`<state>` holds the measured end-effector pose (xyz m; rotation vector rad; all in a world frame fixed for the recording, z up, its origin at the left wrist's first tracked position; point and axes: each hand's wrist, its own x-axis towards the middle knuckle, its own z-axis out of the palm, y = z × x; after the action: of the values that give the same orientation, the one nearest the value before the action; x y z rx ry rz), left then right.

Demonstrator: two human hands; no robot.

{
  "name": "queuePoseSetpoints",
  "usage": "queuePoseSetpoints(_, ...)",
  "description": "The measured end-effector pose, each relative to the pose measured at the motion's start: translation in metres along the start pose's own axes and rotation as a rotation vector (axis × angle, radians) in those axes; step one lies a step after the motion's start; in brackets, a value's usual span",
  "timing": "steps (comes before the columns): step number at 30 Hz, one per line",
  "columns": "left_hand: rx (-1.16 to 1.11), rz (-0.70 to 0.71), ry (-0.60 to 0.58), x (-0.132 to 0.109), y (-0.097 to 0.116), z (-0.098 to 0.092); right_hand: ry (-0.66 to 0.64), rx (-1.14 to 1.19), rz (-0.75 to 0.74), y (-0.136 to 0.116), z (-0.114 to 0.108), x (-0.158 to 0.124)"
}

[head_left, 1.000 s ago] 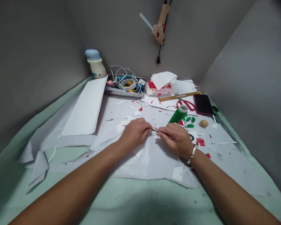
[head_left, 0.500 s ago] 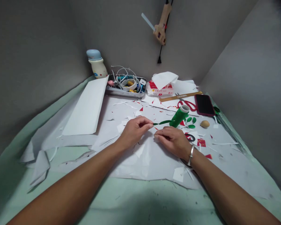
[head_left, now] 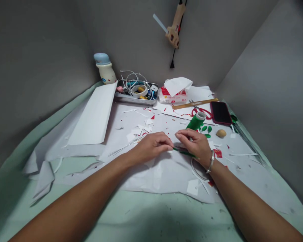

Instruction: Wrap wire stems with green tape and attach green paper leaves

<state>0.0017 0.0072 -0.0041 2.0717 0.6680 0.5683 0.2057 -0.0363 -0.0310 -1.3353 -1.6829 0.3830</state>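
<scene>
Grip: left hand, right hand pinch green paper strip | metal tray: cables, tape

My left hand has moved over close to my right hand, and the green strip has dropped down low, under my right hand now

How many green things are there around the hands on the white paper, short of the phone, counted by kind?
Roll of green tape: 1
Green leaf-shaped pieces: 3
Green strip: 1
Total: 5
</scene>
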Motion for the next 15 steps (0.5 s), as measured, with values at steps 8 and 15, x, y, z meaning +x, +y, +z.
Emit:
queuePoseSetpoints(8,0.041,-0.184,0.388,0.003,-0.013,-0.001,-0.198,-0.204,-0.306,-0.011,0.009,-0.009)
queuePoseSetpoints(15,0.395,0.013,0.054,0.001,-0.012,0.003,-0.027,-0.143,-0.197,-0.013,-0.001,-0.004)
